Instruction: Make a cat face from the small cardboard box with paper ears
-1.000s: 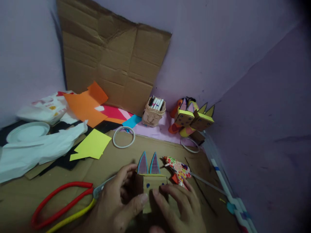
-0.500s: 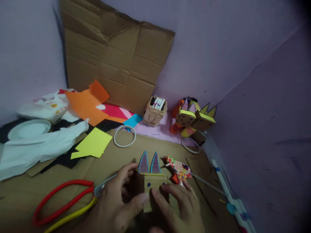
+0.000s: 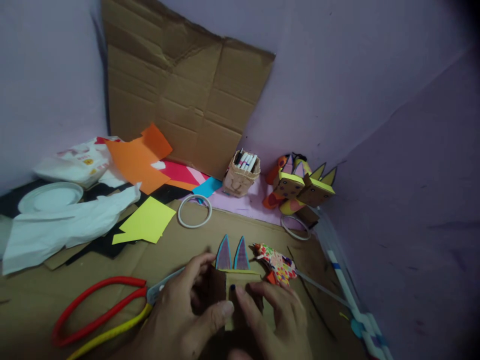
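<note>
Low in the middle of the head view is a small cardboard animal head (image 3: 243, 279), box-shaped. Two pointed purple ears (image 3: 242, 256) with blue edges stand on its top, above a thin yellow rim. My left hand (image 3: 182, 310) grips its left side, thumb across the front. The fingers of my right hand (image 3: 279, 312) are bent against its front and right side, and one dark eye dot shows beside a fingertip. Its lower part is hidden by my hands. A flower-patterned glue gun (image 3: 276, 262) lies just beyond my right hand.
Scissors (image 3: 101, 282) with red and yellow handles lie left of my left hand. Behind are coloured paper (image 3: 148, 220), tape rings (image 3: 195, 226), a paper holder (image 3: 238, 184) of markers, and two finished-looking cardboard animals (image 3: 317, 190) against the wall. A large cardboard sheet (image 3: 180, 90) leans there.
The scene has shifted slightly right in view. My right fingers have moved a little over the cardboard animal head's front, where two eye dots showed before and one shows now.
</note>
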`<action>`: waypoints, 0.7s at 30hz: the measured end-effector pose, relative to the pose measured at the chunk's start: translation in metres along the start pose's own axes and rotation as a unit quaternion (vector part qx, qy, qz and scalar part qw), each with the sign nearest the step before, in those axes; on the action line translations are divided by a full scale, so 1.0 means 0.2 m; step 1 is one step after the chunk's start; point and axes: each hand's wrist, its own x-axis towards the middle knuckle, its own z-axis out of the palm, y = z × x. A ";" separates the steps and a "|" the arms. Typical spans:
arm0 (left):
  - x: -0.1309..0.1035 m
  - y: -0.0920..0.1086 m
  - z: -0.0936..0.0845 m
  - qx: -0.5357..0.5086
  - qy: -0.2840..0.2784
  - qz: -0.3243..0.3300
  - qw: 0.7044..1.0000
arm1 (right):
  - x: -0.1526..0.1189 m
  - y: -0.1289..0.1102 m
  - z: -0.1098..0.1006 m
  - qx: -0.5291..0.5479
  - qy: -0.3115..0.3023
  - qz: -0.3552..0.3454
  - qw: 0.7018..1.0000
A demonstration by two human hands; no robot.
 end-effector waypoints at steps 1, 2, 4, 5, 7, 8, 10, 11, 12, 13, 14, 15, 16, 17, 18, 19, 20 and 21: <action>0.00 0.00 0.00 0.003 0.001 0.000 1.000 | 0.00 0.00 0.00 -0.004 -0.004 -0.004 1.000; 0.00 -0.01 0.00 0.007 -0.002 0.001 1.000 | 0.00 0.00 0.00 -0.007 -0.008 -0.007 1.000; 0.01 -0.02 -0.01 0.015 -0.008 0.006 1.000 | 0.00 0.00 -0.01 -0.011 -0.014 -0.013 1.000; 0.01 -0.02 -0.01 0.018 -0.013 0.008 1.000 | 0.00 0.00 -0.01 -0.013 -0.017 -0.014 1.000; 0.01 -0.02 -0.01 0.020 -0.018 0.006 1.000 | 0.01 0.00 -0.02 -0.015 -0.022 -0.012 1.000; 0.01 -0.02 -0.01 0.017 -0.015 0.005 1.000 | 0.01 0.00 -0.02 -0.016 -0.024 -0.010 1.000; 0.00 -0.01 0.00 0.010 -0.004 0.003 1.000 | 0.02 -0.01 -0.02 -0.018 -0.025 -0.006 1.000; 0.00 -0.01 0.00 0.009 0.005 0.005 1.000 | 0.02 -0.01 -0.02 -0.018 -0.025 -0.004 1.000; 0.00 -0.02 0.00 0.010 0.016 0.006 1.000 | 0.02 -0.01 -0.02 -0.018 -0.025 -0.003 1.000; 0.00 -0.02 0.00 0.014 0.019 0.008 1.000 | 0.02 -0.01 -0.02 -0.018 -0.025 -0.001 1.000; 0.00 -0.03 0.00 0.021 0.015 0.008 1.000 | 0.02 -0.01 -0.02 -0.017 -0.025 -0.001 1.000; 0.00 -0.03 0.00 0.027 0.010 0.008 1.000 | 0.02 -0.01 -0.02 -0.017 -0.026 -0.001 1.000; 0.01 -0.03 0.00 0.031 0.005 0.007 0.999 | 0.02 -0.01 -0.02 -0.017 -0.026 -0.002 1.000; 0.01 -0.03 -0.01 0.031 0.002 0.006 1.000 | 0.02 -0.01 -0.02 -0.018 -0.026 -0.005 0.999; 0.01 -0.03 -0.01 0.028 0.002 0.005 1.000 | 0.02 -0.01 -0.01 -0.019 -0.025 -0.009 0.999; 0.00 -0.03 0.00 0.023 0.006 0.003 1.000 | 0.01 -0.01 -0.01 -0.021 -0.023 -0.014 0.999; 0.00 -0.02 0.00 0.019 0.012 0.000 1.000 | 0.01 -0.01 0.00 -0.022 -0.020 -0.016 0.999; 0.00 -0.01 0.00 0.015 0.013 -0.001 1.000 | 0.01 -0.01 0.00 -0.023 -0.014 -0.017 0.999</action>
